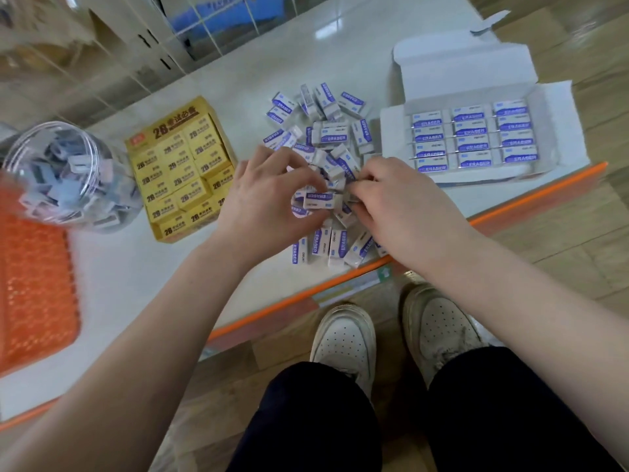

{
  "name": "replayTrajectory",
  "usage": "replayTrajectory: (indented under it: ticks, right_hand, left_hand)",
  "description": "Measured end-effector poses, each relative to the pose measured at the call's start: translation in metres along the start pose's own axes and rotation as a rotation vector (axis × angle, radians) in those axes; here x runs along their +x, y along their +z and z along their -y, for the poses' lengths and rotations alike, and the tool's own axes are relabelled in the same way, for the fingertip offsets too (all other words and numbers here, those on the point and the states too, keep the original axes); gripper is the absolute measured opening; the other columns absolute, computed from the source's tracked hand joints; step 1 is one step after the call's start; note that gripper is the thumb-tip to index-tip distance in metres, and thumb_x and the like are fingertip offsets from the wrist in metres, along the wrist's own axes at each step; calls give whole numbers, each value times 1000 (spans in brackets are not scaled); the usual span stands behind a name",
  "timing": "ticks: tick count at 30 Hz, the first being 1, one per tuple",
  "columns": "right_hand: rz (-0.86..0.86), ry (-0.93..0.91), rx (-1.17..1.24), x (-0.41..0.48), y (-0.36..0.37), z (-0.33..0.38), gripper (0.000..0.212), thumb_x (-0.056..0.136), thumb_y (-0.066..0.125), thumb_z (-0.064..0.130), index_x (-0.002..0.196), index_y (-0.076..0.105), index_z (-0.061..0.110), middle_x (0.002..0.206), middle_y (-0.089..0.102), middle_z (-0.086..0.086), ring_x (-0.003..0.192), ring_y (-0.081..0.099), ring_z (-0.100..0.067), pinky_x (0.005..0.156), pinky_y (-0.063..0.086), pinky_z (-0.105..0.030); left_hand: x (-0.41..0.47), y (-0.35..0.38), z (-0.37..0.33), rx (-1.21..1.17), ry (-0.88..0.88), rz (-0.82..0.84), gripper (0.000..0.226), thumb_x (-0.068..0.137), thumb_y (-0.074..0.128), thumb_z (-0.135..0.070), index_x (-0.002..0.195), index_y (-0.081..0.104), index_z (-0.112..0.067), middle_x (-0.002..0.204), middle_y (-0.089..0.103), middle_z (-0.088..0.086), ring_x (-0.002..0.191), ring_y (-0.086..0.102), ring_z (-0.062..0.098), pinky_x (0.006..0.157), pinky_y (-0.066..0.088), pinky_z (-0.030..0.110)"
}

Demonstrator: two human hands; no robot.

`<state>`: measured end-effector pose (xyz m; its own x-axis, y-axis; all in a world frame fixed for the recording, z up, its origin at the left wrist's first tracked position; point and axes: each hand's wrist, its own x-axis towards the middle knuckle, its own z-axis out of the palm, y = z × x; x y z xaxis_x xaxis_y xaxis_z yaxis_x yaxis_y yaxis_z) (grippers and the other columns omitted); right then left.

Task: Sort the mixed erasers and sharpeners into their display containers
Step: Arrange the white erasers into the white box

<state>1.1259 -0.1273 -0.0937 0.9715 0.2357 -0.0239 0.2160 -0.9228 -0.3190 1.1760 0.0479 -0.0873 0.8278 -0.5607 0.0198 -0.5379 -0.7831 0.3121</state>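
Step in hand: picking from the heap of white erasers in blue-printed sleeves [335,137], mid-worktop [136,284] by the front edge. The left hand [269,195] has its fingers curled round one eraser [318,199]. The right hand [398,206] digs into the heap, grasp not determinable. Next move, as judged: place erasers label-up in the white cardboard display box [459,73] at the right edge. The yellow eraser carton [180,165] and clear plastic sharpener jar [68,175] stand left, clear of that path.

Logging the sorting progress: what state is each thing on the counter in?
white box: open, partly filled with rows
yellow box: open, full
clear jar: holds sharpeners, lid unclear
loose erasers: heaped, unsorted
left hand: grips one loose eraser
right hand: curled in the heap, grip unclear
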Motion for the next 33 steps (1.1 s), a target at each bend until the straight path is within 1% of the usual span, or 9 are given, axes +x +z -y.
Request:
replayTrajectory:
  ticks: [4,8,11,14,17,21,24,28,33]
  right_hand:
    - [-24,33,-26,-3,4,1,10,79,67,2,89,66,2,94,51,-10,90,48,-26,60,50,-38]
    - [-23,29,47,-2,0,2,15,83,63,11,96,64,2,97,55,-12,94,50,-28,70,41,-33]
    - [-57,63,179,-2,-9,3,18,85,60,19,100,58,9,92,57,-6,85,43,-17,69,31,-26]
    - [-57,131,280,-3,-15,7,15,84,61,23,97,55,16,79,52,3,79,46,-14,67,34,-26]
    - [-58,181,458,-4,-20,8,14,83,63,19,92,53,22,76,58,10,69,54,-7,66,37,-13]
    - [-121,235,600,-8,-32,-3,30,85,60,14,111,64,29,84,62,15,73,58,2,72,37,0]
    - [-194,302,639,-8,-41,-20,30,84,58,14,104,69,33,78,59,27,71,57,10,74,40,-3]
    - [-286,445,720,-8,-52,-51,29,83,58,12,95,65,38,84,67,14,76,68,-7,84,53,-25]
    - [-319,565,725,-14,-57,-87,26,86,56,6,102,67,24,75,65,13,62,66,3,71,53,-14]
  left_hand:
    - [-1,1,1,-72,-29,1,24,74,70,-37,95,69,-27,98,57,-11,98,50,19,86,40,35]
    - [0,0,3,-178,-32,-19,19,76,71,-24,94,65,-21,90,59,-15,91,55,12,80,42,27]
    - [1,-1,3,-281,-58,-69,17,77,71,-18,93,65,-16,87,63,-9,79,55,5,74,45,18]
    - [2,-1,1,-311,-56,-109,16,78,71,-14,93,66,-13,86,63,-8,76,56,5,73,47,15]
    - [5,-1,-1,-303,-28,-121,19,78,70,-11,97,67,-12,89,62,-8,79,56,3,75,48,13]
    - [7,0,-7,-292,-6,-132,23,79,68,-10,102,68,-11,93,61,-10,82,55,2,77,47,11]
    - [8,1,-15,-311,-10,-150,21,80,68,-10,101,69,-11,93,60,-11,82,55,2,75,46,9]
    - [13,3,-27,-319,-19,-169,20,80,70,-10,100,69,-11,92,61,-11,77,52,-12,74,40,1]
    - [39,3,-53,-342,6,-174,21,81,69,-15,102,69,-14,91,60,-12,74,51,-10,75,38,1]
